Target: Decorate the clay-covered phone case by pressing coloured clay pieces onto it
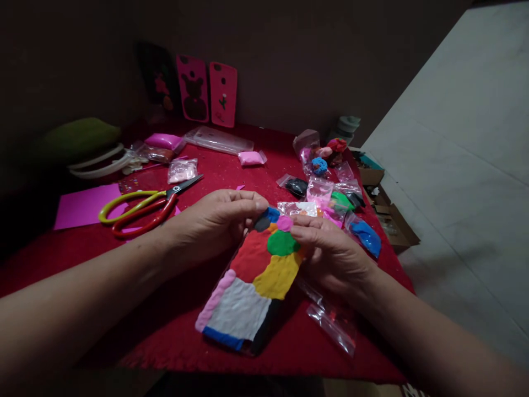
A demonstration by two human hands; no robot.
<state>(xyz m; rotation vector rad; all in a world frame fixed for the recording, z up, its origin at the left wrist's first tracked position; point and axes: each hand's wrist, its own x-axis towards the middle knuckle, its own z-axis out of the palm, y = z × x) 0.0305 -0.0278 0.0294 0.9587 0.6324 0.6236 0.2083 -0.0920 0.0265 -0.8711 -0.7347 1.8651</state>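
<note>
A flat phone case [250,264] covered with patches of coloured clay, among them red, yellow, green, white, pink, blue and black, is held tilted above the red cloth. My left hand [225,218] grips its top left corner, the thumb near a blue patch. On the upper right edge, my right hand [326,242] pinches the case, its thumb and forefinger beside the pink and green patches. The fingers behind the case are partly hidden. Scissors [144,207] with one yellow and one red handle lie open beyond my left forearm.
Clay packets, including a blue one [366,237], lie at the right of the red table [165,325]. Pink paper [85,207] is at left. Decorated pink cases [223,95] lean at the back. A clear case [219,139] lies before them. A cardboard box [392,220] stands beyond the right edge.
</note>
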